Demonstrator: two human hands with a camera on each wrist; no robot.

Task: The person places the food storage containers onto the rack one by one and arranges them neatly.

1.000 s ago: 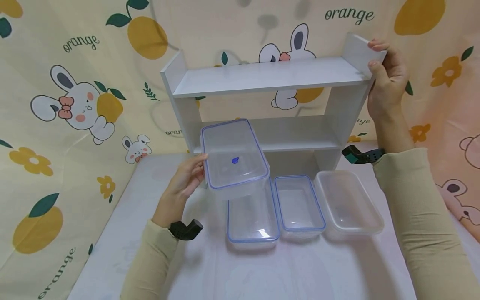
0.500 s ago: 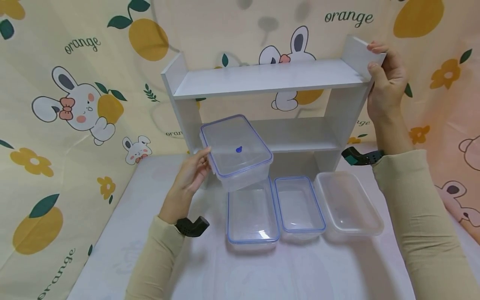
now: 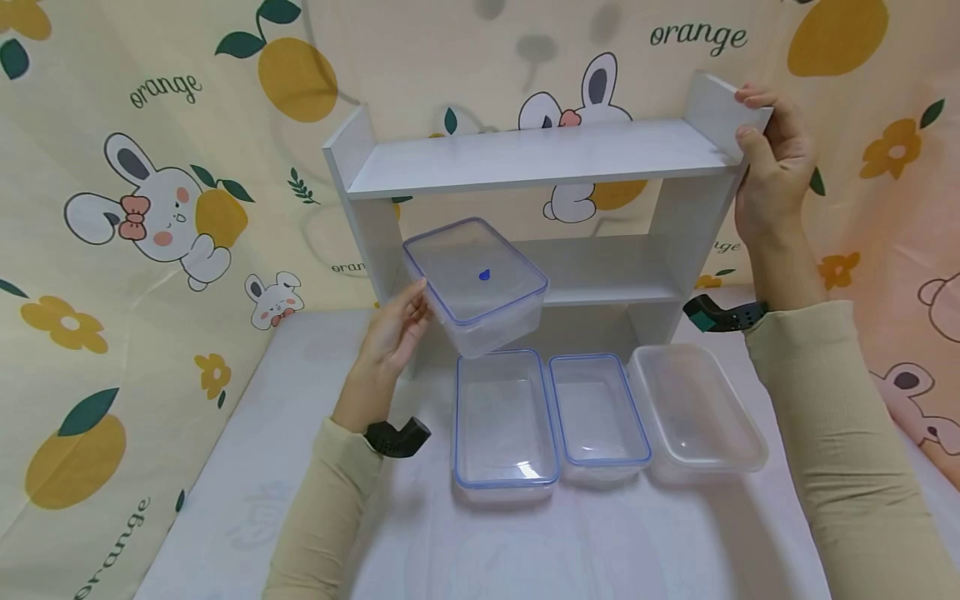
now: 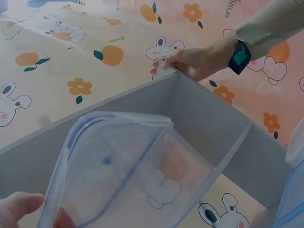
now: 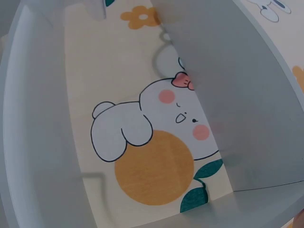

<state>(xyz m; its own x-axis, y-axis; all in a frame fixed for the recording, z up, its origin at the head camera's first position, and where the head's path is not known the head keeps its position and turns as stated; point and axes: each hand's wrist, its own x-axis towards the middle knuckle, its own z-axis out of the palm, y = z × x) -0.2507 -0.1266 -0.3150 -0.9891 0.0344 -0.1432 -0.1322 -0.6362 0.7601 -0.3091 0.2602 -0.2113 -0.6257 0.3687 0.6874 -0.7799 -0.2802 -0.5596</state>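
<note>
My left hand (image 3: 393, 337) grips the left side of a clear lidded food container (image 3: 480, 283) with a blue rim and a small blue mark on its lid. The container is held tilted in the air, in front of the shelf's left half. In the left wrist view, the thumb and a finger of the left hand (image 4: 23, 209) pinch the container's edge (image 4: 118, 171). My right hand (image 3: 777, 162) grips the top of the right side panel of the white shelf (image 3: 540, 158). In the left wrist view the right hand (image 4: 190, 61) rests at that corner.
On the white table (image 3: 487, 550), in front of the shelf, stand a blue-rimmed container (image 3: 502, 425), a smaller blue-rimmed container (image 3: 600, 412) and a frosted container (image 3: 697, 408) side by side. A cloth (image 3: 150, 350) printed with rabbits and oranges hangs behind.
The left hand has moved up and slightly right, raising the container and tipping it so its front wall shows. The right hand has stayed on the shelf panel.
</note>
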